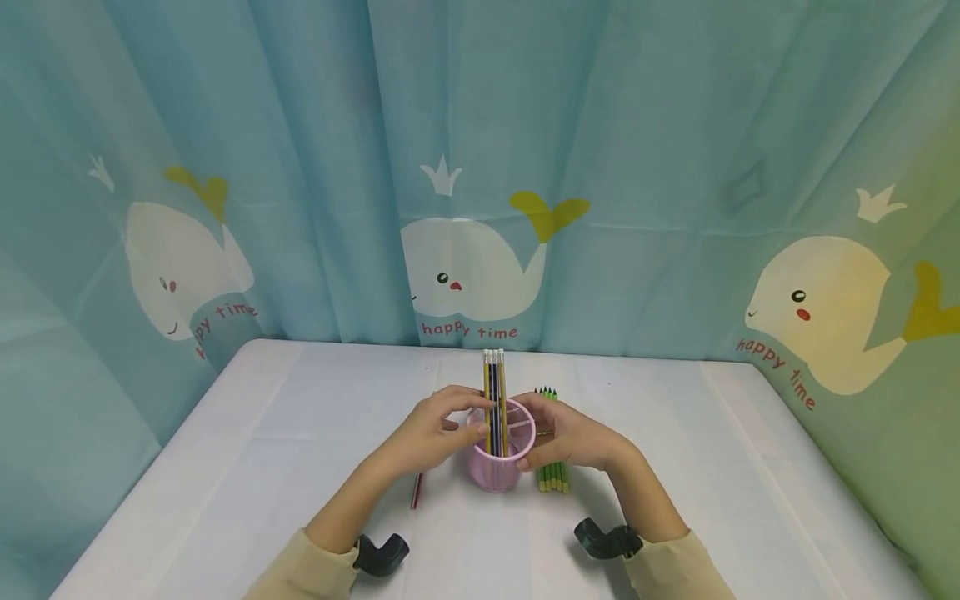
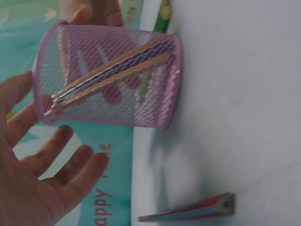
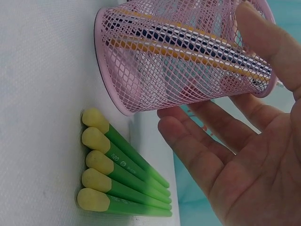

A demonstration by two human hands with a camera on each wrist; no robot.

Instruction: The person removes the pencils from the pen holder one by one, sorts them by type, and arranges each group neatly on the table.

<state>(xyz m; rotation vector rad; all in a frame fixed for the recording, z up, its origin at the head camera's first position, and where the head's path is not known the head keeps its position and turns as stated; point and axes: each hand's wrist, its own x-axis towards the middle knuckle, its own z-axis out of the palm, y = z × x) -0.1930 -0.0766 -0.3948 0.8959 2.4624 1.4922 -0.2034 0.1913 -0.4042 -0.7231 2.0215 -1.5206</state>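
A pink mesh pencil cup [image 1: 493,477] is upright at the middle of the white table. Several striped pencils [image 1: 494,392], yellow and dark blue, stand in it and lean on its rim, white ends up. My right hand [image 1: 573,433] holds the cup from the right, thumb on the near side and fingers round the far side. From the left, my left hand [image 1: 435,429] reaches to the rim, thumb and index fingertips right beside the pencils. In the left wrist view its other fingers [image 2: 84,174] are spread and loosely bent below the cup.
Several green pencils [image 3: 136,176] with yellowish ends lie side by side right of the cup. A red pencil [image 2: 197,209] lies on the table [image 1: 247,500] to the left, partly under my left hand. A whale-print curtain [image 1: 645,167] hangs behind the table.
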